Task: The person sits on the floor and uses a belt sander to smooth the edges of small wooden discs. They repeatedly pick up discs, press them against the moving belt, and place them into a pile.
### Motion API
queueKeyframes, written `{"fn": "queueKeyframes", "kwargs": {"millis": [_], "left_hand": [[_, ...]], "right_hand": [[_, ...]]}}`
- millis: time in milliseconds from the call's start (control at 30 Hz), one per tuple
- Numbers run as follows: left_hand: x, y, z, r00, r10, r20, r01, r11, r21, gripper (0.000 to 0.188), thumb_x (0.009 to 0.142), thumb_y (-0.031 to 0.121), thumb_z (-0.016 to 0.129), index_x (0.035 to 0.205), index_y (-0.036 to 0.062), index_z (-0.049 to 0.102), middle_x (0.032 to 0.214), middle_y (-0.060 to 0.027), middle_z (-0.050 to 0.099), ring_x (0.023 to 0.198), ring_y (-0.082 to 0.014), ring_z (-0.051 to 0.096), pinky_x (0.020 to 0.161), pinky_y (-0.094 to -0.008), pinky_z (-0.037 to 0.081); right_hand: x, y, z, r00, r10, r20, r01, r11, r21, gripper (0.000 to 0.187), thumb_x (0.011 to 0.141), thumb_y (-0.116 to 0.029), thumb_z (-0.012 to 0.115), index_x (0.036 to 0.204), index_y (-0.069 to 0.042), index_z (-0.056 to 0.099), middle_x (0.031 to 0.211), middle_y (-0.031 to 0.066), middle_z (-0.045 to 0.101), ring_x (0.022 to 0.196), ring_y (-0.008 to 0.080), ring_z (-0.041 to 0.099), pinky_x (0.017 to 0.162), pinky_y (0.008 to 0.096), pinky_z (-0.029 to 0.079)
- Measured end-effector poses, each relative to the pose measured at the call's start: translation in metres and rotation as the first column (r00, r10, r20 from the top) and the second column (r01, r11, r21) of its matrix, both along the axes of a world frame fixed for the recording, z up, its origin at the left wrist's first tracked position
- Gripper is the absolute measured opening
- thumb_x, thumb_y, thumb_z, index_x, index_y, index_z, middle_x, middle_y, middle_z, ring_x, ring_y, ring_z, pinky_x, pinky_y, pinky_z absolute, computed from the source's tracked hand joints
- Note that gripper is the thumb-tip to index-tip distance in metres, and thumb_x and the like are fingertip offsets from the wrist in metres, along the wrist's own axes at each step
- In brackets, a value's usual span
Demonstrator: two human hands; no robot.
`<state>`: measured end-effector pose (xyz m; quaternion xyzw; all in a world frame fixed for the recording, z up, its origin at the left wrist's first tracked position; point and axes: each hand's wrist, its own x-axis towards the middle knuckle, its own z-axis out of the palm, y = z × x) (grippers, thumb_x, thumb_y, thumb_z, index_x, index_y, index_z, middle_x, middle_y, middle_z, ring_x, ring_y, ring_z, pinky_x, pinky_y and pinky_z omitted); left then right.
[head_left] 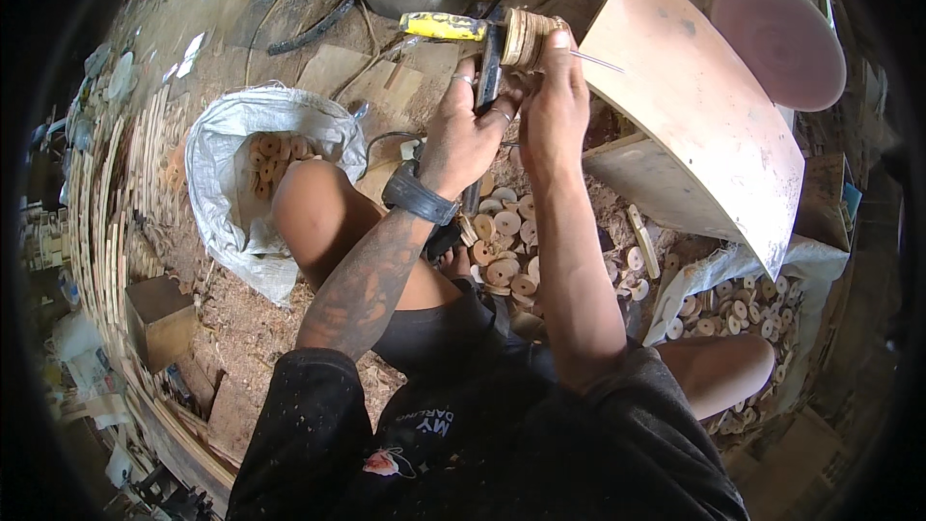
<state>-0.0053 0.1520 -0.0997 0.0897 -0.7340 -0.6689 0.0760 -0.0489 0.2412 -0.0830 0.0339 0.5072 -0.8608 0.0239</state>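
Observation:
A screwdriver with a yellow and black handle (442, 26) lies crosswise in front of me, its thin metal shaft (598, 62) sticking out to the right. Between handle and tip, a stack of wooden discs (527, 39) sits around the shaft. My right hand (555, 101) is closed on the stack's right side, thumb and fingers pressed against it. My left hand (463, 140), with rings and a dark wristband, is closed around an upright dark metal bar (490, 68) just below the screwdriver. Some of its fingertips are hidden.
Loose wooden discs with centre holes (506, 232) lie heaped below my hands. A white sack (227, 150) holding discs stands left; another sack (675, 304) is at right. A pale board (699, 101) and a round sanding disc (779, 43) rise at right. Wood strips (96, 203) lie left.

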Motion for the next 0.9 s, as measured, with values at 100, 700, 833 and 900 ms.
{"fn": "queueKeyframes", "kwargs": {"millis": [100, 700, 833, 900], "left_hand": [[-0.002, -0.007, 0.0, 0.998, 0.051, 0.033, -0.058, 0.96, 0.276, 0.032, 0.089, 0.011, 0.059, 0.12, 0.0089, 0.05, 0.074, 0.0033, 0.05, 0.054, -0.0056, 0.049, 0.044, -0.0257, 0.041], [-0.021, -0.092, 0.027, 0.942, 0.334, -0.031, -0.169, 0.552, 0.817, 0.028, 0.092, 0.017, 0.056, 0.119, 0.0111, 0.052, 0.07, 0.0066, 0.04, 0.052, -0.004, 0.035, 0.042, -0.0187, 0.032], [-0.022, -0.091, 0.024, 0.963, 0.27, -0.016, -0.147, 0.572, 0.807, 0.026, 0.091, 0.019, 0.056, 0.117, 0.0156, 0.052, 0.072, 0.006, 0.039, 0.055, -0.0048, 0.036, 0.046, -0.0206, 0.033], [-0.023, -0.088, 0.023, 0.966, 0.258, -0.017, -0.137, 0.567, 0.812, 0.026, 0.092, 0.019, 0.057, 0.117, 0.0157, 0.052, 0.072, 0.0058, 0.04, 0.054, -0.0048, 0.036, 0.046, -0.021, 0.033]], "right_hand": [[0.006, -0.001, -0.021, 0.993, 0.076, -0.087, -0.069, 0.995, 0.075, 0.063, 0.098, -0.052, 0.044, 0.133, 0.0, 0.052, 0.118, 0.0175, 0.063, 0.112, 0.0223, 0.058, 0.098, 0.0385, 0.043], [0.052, 0.032, -0.246, 0.904, 0.42, 0.083, -0.218, 0.286, 0.933, 0.04, 0.071, -0.017, 0.074, 0.105, -0.008, 0.056, 0.101, 0.0169, 0.065, 0.092, 0.0334, 0.064, 0.079, 0.0439, 0.052], [0.013, 0.065, -0.257, 0.944, 0.331, 0.005, -0.043, 0.106, 0.993, 0.043, 0.073, -0.02, 0.072, 0.109, -0.004, 0.054, 0.113, 0.0194, 0.061, 0.102, 0.0373, 0.06, 0.08, 0.0469, 0.05], [0.002, 0.071, -0.271, 0.897, 0.397, 0.192, -0.13, -0.178, 0.975, 0.048, 0.073, -0.022, 0.072, 0.113, -0.005, 0.053, 0.117, 0.0203, 0.059, 0.106, 0.0372, 0.058, 0.083, 0.0467, 0.05]]}}
